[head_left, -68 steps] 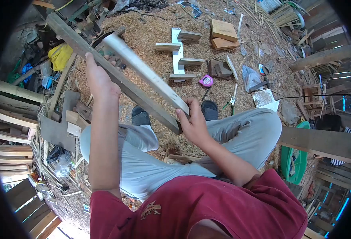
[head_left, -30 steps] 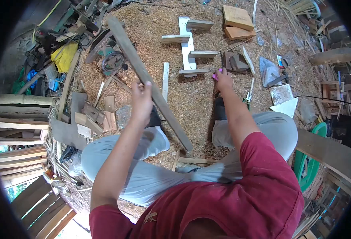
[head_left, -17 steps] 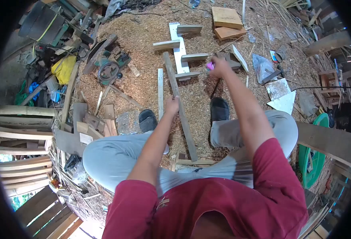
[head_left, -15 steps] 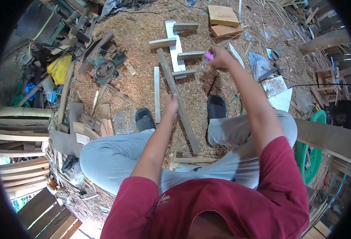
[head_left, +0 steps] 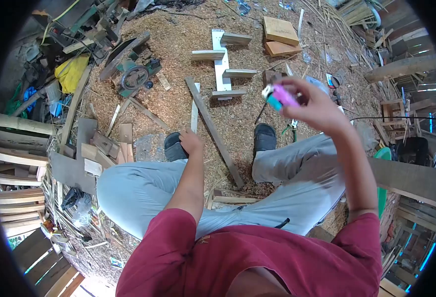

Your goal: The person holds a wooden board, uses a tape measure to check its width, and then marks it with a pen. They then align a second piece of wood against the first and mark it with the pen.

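My right hand (head_left: 309, 104) is raised at the right, its fingers closed round a small pink and teal object (head_left: 281, 97), blurred by motion. Low beside my left sandal, my left hand (head_left: 191, 142) has its fingers apart, over the lower end of a thin pale strip (head_left: 194, 111); whether it touches the strip is unclear. A long grey-brown wooden bar (head_left: 214, 131) lies diagonally on the shavings, untouched and partly across the strip. Beyond it stands a white board (head_left: 219, 63) with several short wooden pieces sticking out on alternate sides.
Two wooden blocks (head_left: 280, 30) lie at the top right. A green machine with a round wheel (head_left: 134, 78) sits at the left near wood scraps (head_left: 99, 151). My sandals (head_left: 265, 137) flank the bar. A pair of green-handled pliers (head_left: 290, 123) lies by the right sandal.
My left hand has let go of the long bar and moved left and down. My right hand has come back towards me with the pink object. The view has shifted slightly.
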The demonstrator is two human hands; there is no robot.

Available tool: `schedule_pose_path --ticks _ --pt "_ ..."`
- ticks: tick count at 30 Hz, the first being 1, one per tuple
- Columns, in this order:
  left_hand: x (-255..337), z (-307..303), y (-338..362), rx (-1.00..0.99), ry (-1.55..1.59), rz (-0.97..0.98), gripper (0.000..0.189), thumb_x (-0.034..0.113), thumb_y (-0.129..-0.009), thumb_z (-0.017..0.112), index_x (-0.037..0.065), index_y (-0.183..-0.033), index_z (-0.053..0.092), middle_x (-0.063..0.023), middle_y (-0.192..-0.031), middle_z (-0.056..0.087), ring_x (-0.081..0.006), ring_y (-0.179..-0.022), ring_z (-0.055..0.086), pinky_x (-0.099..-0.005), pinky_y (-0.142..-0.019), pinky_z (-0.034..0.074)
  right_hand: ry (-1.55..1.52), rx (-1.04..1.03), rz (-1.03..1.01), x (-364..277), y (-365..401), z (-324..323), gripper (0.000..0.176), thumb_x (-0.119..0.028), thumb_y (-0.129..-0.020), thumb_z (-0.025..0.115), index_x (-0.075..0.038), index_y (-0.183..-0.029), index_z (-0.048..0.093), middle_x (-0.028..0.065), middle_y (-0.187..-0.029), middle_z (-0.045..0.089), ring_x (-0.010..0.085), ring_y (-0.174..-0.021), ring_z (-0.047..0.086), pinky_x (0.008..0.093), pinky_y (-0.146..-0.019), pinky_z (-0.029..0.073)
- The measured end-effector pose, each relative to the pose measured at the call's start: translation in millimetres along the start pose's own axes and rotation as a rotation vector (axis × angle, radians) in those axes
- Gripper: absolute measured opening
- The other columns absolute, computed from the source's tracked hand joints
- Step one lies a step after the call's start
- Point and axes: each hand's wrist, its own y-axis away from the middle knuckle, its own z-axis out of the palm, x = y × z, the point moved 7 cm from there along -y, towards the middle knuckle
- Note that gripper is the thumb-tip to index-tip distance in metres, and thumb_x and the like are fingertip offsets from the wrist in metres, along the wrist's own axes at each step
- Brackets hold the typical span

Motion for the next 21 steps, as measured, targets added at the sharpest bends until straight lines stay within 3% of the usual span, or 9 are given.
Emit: schedule_pose_path --ticks 2,3,6,7,11,15,18,20,21 --pt "-11.9 20.2 -7.0 -0.109 -0.016 0.051 0.026 0.023 -0.086 0.072 0.006 -0.105 0.067 -0.0148 -0.103 0.066 -0.0335 -0.102 0.066 -0.0449 -0.091 0.054 -0.070 -0.079 -0.066 -15.1 10.4 21.0 0.065 -0.030 -0.073 0.079 -0.009 -0.131 0.061 0.0074 -0.102 0.065 0.0132 -0.085 0.061 0.0289 -0.075 0.051" --pt "-15.5 25.1 -8.3 -0.194 -0.011 0.105 0.030 0.024 -0.084 0.074 0.006 -0.106 0.066 -0.0151 -0.106 0.066 -0.0335 -0.103 0.066 -0.0450 -0.091 0.054 -0.084 -0.059 -0.101 -16.2 8.4 27.9 0.064 -0.030 -0.070 0.080 -0.009 -0.128 0.062 0.0102 -0.103 0.064 0.0180 -0.085 0.063 0.0326 -0.078 0.053" --pt "-16.0 29.7 -12.6 -0.276 -0.004 0.003 0.042 0.030 -0.081 0.078 0.004 -0.110 0.063 -0.0175 -0.113 0.064 -0.0342 -0.105 0.066 -0.0454 -0.089 0.055 0.152 0.113 -0.137 -10.8 -2.7 28.5 0.063 -0.029 -0.069 0.080 -0.011 -0.127 0.063 0.0148 -0.107 0.061 0.0241 -0.089 0.064 0.0355 -0.082 0.053" --pt "-11.0 17.9 -10.8 -0.267 0.027 -0.014 0.044 0.030 -0.080 0.078 0.004 -0.111 0.063 -0.0181 -0.115 0.063 -0.0345 -0.106 0.066 -0.0457 -0.089 0.055 0.167 0.155 -0.185 -0.4 -12.1 29.4 0.063 -0.031 -0.068 0.080 -0.013 -0.126 0.063 0.0201 -0.111 0.059 0.0320 -0.093 0.065 0.0393 -0.086 0.053" --pt "-5.4 -19.6 -4.6 -0.215 0.033 -0.054 0.049 0.034 -0.079 0.078 0.002 -0.112 0.061 -0.0195 -0.118 0.062 -0.0362 -0.106 0.065 -0.0472 -0.090 0.055 0.378 0.173 -0.154 11.9 -28.0 31.7 0.065 -0.037 -0.068 0.080 -0.014 -0.126 0.063 0.0244 -0.110 0.061 0.0414 -0.099 0.064 0.0450 -0.091 0.052" --pt "5.3 -33.4 5.0 0.005 0.043 0.119 0.059 0.040 -0.079 0.079 -0.003 -0.115 0.061 -0.0241 -0.117 0.065 -0.0386 -0.107 0.067 -0.0488 -0.090 0.055 0.443 0.183 -0.186 -8.3 -29.5 35.7 0.065 -0.039 -0.070 0.078 -0.016 -0.128 0.064 0.0211 -0.112 0.061 0.0369 -0.101 0.065 0.0440 -0.091 0.053" --pt "9.6 35.9 19.3 -0.596 0.233 -0.045 0.063 0.041 -0.081 0.077 -0.009 -0.117 0.061 -0.0299 -0.115 0.067 -0.0401 -0.109 0.067 -0.0489 -0.090 0.055 0.427 0.171 -0.206 -12.9 -29.6 40.8 0.067 -0.040 -0.068 0.079 -0.015 -0.128 0.064 0.0212 -0.111 0.061 0.0364 -0.099 0.065 0.0427 -0.090 0.053" --pt "17.4 93.1 38.0 -0.803 0.248 -0.023 0.058 0.037 -0.086 0.072 -0.010 -0.118 0.061 -0.0324 -0.113 0.068 -0.0410 -0.111 0.068 -0.0485 -0.091 0.054 0.407 0.173 -0.248 -7.9 -31.9 44.0 0.067 -0.039 -0.067 0.080 -0.014 -0.128 0.064 0.0214 -0.110 0.061 0.0349 -0.098 0.066 0.0420 -0.089 0.053" --pt "20.9 110.7 44.6 -0.688 0.328 -0.034 0.056 0.036 -0.086 0.072 -0.009 -0.118 0.062 -0.0317 -0.112 0.069 -0.0418 -0.110 0.067 -0.0484 -0.091 0.054 0.413 0.180 -0.249 -7.1 -32.2 44.4 0.067 -0.038 -0.067 0.080 -0.013 -0.128 0.064 0.0214 -0.110 0.061 0.0348 -0.097 0.066 0.0421 -0.088 0.053"
